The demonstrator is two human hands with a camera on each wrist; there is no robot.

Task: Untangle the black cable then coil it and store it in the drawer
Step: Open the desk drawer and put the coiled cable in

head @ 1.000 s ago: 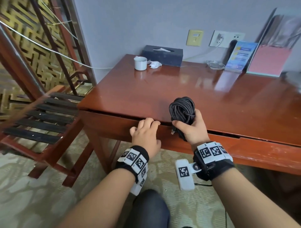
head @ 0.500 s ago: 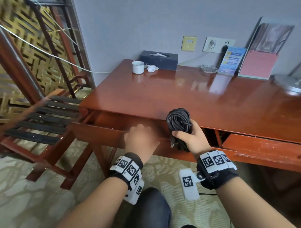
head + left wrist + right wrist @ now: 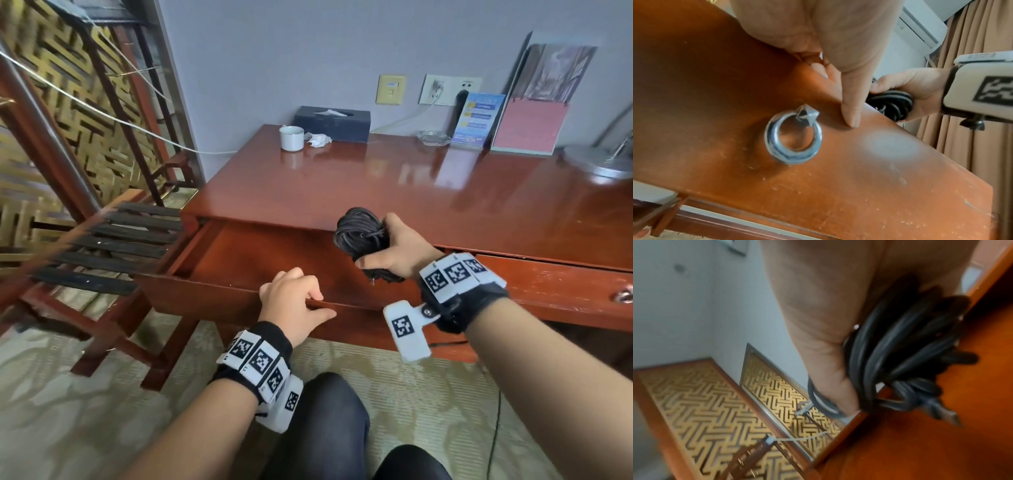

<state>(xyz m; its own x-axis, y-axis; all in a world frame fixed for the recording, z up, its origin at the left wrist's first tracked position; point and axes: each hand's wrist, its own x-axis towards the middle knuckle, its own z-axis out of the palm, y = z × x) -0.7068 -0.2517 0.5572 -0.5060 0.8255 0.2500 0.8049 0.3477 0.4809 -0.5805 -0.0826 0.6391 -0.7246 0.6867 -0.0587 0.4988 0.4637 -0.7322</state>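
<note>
The black cable (image 3: pixel 361 234) is wound into a tight coil, and my right hand (image 3: pixel 397 255) grips it just above the open drawer (image 3: pixel 205 296), near its right side. A metal plug (image 3: pixel 949 417) sticks out of the coil (image 3: pixel 900 345). My left hand (image 3: pixel 296 301) grips the top edge of the drawer front, fingers curled over it and thumb (image 3: pixel 849 105) pressed on the outer face beside the silver ring pull (image 3: pixel 793 138). The drawer's bare wooden floor (image 3: pixel 267 260) shows; its back part is hidden under the desk top.
On the red wooden desk (image 3: pixel 394 192) stand a white cup (image 3: pixel 292 138), a black tissue box (image 3: pixel 332 123), a glass ashtray (image 3: pixel 434 137), leaflets (image 3: pixel 478 118) and a lamp base (image 3: pixel 599 161). A slatted wooden chair (image 3: pixel 113 246) is left of the drawer. A second drawer (image 3: pixel 561 284) is right.
My left hand has pulled the drawer out from nearly closed to wide open. My right hand, still holding the coil, now hangs over the drawer's right side.
</note>
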